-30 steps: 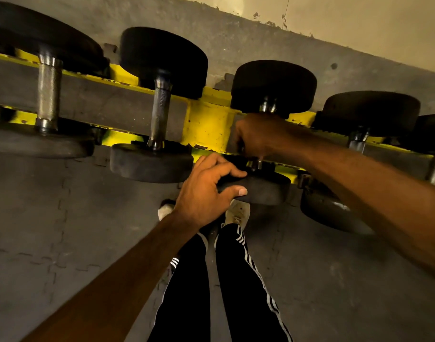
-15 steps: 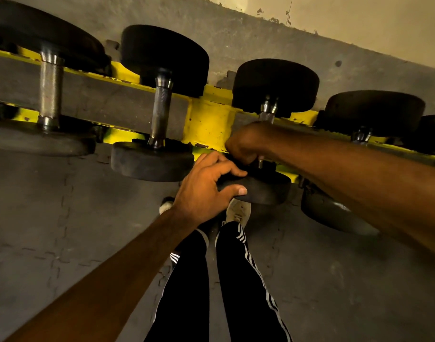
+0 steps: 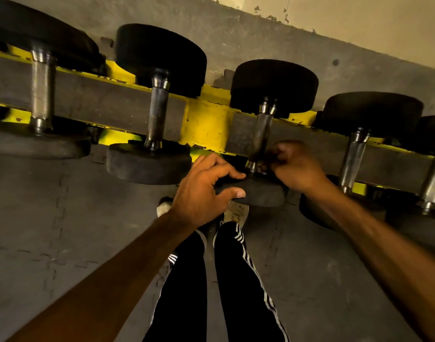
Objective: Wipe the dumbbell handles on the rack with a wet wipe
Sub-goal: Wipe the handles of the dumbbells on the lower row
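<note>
Head view: a yellow rack [image 3: 204, 122] runs across the frame with a row of black dumbbells lying across its two rails. The dumbbell [image 3: 273, 87] third from the left is the one being handled. It rests on the rack with its steel handle [image 3: 261, 134] spanning the gap between the rails and its near head [image 3: 259, 192] overhanging the front rail.

The left hand [image 3: 206, 188] reaches in from the lower left on a straight forearm. It grips the near head, with the fingers curled over the top and the thumb pressed against the front edge.

The right hand [image 3: 296, 166] comes in from the lower right with the wrist bent inward. Its fingers are curled, and the fingertips sit at the handle's near end, just beside the collar. In the dim light I cannot tell whether they pinch anything or close on the handle.

Further dumbbells lie on either side, one [image 3: 158, 112] just to the left and one [image 3: 354, 156] just to the right, neither touched by a hand.

Below the rack are the grey floor [image 3: 51, 230], the person's legs [image 3: 238, 280] in black trousers with white stripes, and a pale shoe [image 3: 236, 210] under the near head.
</note>
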`<state>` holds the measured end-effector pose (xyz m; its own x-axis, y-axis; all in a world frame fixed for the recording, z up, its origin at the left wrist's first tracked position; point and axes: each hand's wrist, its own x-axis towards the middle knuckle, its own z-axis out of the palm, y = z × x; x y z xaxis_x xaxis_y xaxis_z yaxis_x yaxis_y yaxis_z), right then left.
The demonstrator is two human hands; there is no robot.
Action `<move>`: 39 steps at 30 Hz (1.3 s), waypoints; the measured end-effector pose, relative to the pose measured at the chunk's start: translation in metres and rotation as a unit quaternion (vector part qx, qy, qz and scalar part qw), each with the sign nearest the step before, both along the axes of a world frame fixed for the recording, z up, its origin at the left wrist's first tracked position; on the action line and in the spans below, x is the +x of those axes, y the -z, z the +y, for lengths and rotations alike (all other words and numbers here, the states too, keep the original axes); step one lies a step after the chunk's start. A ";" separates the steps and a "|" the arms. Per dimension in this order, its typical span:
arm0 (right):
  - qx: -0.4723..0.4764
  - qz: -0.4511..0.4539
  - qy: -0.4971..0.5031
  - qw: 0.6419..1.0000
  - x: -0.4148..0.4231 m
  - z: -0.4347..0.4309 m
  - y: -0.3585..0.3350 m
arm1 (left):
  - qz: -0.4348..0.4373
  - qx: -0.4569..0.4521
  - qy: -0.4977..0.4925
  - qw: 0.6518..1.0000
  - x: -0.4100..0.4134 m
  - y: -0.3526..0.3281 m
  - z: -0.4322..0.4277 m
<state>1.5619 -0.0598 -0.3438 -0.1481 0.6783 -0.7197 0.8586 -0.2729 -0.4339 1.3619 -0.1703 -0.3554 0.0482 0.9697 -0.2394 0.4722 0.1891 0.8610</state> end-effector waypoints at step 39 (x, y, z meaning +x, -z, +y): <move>0.332 0.050 -0.063 0.940 -0.018 0.013 0.012 | -0.005 0.010 0.001 1.000 0.000 0.000 -0.001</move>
